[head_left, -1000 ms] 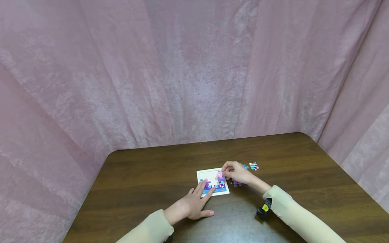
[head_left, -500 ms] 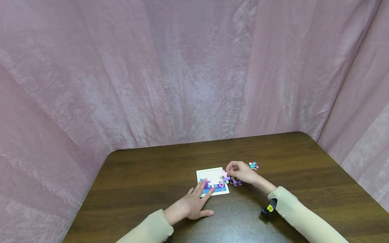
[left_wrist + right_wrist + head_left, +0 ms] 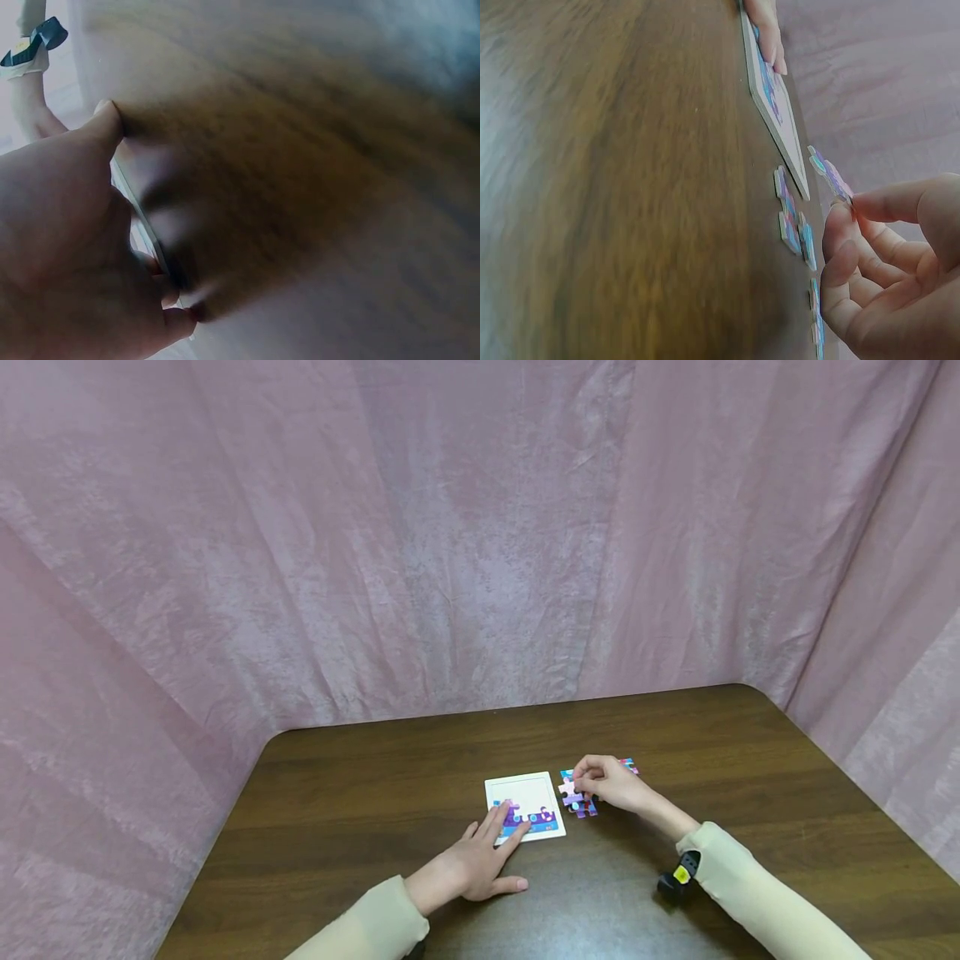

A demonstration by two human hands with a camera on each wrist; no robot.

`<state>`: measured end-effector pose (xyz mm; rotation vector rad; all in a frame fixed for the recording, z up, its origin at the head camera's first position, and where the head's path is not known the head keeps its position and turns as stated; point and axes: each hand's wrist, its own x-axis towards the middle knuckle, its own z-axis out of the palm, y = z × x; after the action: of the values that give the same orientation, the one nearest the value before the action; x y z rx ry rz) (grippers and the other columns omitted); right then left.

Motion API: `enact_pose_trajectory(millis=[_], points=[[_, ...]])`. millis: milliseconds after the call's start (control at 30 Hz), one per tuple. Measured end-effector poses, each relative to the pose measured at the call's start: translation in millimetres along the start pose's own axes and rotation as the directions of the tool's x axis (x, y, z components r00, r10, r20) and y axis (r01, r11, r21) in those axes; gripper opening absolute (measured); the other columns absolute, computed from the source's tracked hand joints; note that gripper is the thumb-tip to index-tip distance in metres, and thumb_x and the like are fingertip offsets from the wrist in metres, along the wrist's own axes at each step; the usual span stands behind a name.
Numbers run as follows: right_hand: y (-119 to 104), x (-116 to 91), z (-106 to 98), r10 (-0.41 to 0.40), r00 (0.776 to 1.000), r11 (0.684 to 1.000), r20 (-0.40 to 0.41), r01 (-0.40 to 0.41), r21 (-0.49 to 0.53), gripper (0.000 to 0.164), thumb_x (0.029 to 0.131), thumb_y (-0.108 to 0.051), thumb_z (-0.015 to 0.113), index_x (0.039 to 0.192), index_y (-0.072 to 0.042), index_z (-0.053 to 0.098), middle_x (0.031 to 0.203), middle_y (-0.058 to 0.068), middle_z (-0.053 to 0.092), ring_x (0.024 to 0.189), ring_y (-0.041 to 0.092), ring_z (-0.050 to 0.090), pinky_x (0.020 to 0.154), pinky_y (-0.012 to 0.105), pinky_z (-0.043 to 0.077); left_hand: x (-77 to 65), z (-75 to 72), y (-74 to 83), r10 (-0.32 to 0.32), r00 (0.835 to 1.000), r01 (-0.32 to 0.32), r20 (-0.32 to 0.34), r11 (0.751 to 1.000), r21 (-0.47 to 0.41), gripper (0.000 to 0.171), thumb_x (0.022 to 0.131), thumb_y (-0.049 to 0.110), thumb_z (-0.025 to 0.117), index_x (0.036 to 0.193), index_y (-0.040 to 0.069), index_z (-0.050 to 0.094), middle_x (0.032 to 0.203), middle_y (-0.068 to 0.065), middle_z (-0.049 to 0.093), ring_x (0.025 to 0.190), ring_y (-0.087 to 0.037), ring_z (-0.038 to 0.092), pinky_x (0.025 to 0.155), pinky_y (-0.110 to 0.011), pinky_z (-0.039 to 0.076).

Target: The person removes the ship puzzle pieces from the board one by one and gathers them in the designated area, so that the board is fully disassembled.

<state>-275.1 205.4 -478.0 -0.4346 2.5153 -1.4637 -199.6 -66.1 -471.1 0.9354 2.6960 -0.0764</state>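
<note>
Just beyond the right edge of the flat white rectangular puzzle tray (image 3: 531,791), the right hand (image 3: 611,783) is pinching a thin pink-and-purple jigsaw piece (image 3: 831,175) between thumb and fingers, raised above the brown wood-grain table (image 3: 375,793), while the left hand (image 3: 480,864) is resting with fingers spread over the tray's near left part. At least 3 multicoloured loose pieces (image 3: 786,217) are lying right of the tray. The pinched piece is looking light and stiff, so its outer cut edges are probably offering the safest hold, its narrow tabs likely being weakest.
</note>
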Motion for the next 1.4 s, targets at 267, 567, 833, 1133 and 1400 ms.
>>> enact_pose_trajectory(millis=[267, 567, 833, 1133, 1400], points=[[4, -4, -8, 0.002, 1.0, 1.0, -0.027, -0.003, -0.028, 0.011, 0.091, -0.007, 0.061, 0.097, 0.002, 0.061, 0.075, 0.009, 0.064, 0.068, 0.019, 0.059, 0.053, 0.022, 0.043, 4.7, 10.8, -5.1, 0.018, 0.999, -0.018, -0.03, 1.0, -0.008, 0.079, 0.093, 0.067, 0.038, 0.156, 0.027, 0.012, 0.163, -0.016, 0.003, 0.15, -0.031, 0.012, 0.116, -0.049, 0.029], [8, -11, -12, 0.011, 0.998, 0.999, -0.059, -0.013, -0.041, 0.009, 0.09, -0.005, 0.061, 0.096, 0.003, 0.061, 0.074, 0.009, 0.063, 0.067, 0.015, 0.057, 0.054, 0.022, 0.044, 2.1, 5.4, -1.0, -0.008, 1.0, 0.008, -0.009, 1.0, 0.009, 0.078, 0.093, 0.064, 0.041, 0.156, 0.026, 0.014, 0.163, -0.016, 0.006, 0.151, -0.029, 0.012, 0.116, -0.046, 0.029], [10, -17, -19, 0.024, 0.998, 0.999, -0.057, -0.025, -0.027, 0.01, 0.092, -0.006, 0.06, 0.097, 0.003, 0.06, 0.077, 0.01, 0.064, 0.068, 0.017, 0.057, 0.055, 0.024, 0.044, -1.6, 1.2, 1.7, -0.011, 1.0, 0.011, -0.016, 0.999, 0.033, 0.078, 0.093, 0.065, 0.041, 0.156, 0.026, 0.015, 0.163, -0.015, 0.007, 0.15, -0.028, 0.014, 0.116, -0.045, 0.03], [14, -21, -25, 0.029, 0.997, 0.999, -0.071, -0.031, -0.029, 0.013, 0.092, -0.007, 0.061, 0.099, 0.003, 0.061, 0.08, 0.011, 0.066, 0.069, 0.016, 0.057, 0.055, 0.024, 0.044, -1.2, 4.4, 2.4, -0.012, 1.0, 0.012, -0.019, 0.999, 0.039, 0.078, 0.093, 0.066, 0.04, 0.156, 0.027, 0.015, 0.163, -0.014, 0.007, 0.15, -0.028, 0.015, 0.116, -0.045, 0.031], [20, -21, -29, 0.033, 0.996, 0.997, -0.087, -0.038, -0.061, 0.009, 0.091, -0.005, 0.061, 0.097, 0.003, 0.061, 0.08, 0.011, 0.067, 0.066, 0.014, 0.057, 0.056, 0.024, 0.046, -2.5, 2.9, 1.6, -0.012, 1.0, 0.013, -0.023, 0.999, 0.034, 0.079, 0.093, 0.066, 0.04, 0.156, 0.027, 0.014, 0.163, -0.014, 0.005, 0.15, -0.029, 0.014, 0.116, -0.045, 0.03]])
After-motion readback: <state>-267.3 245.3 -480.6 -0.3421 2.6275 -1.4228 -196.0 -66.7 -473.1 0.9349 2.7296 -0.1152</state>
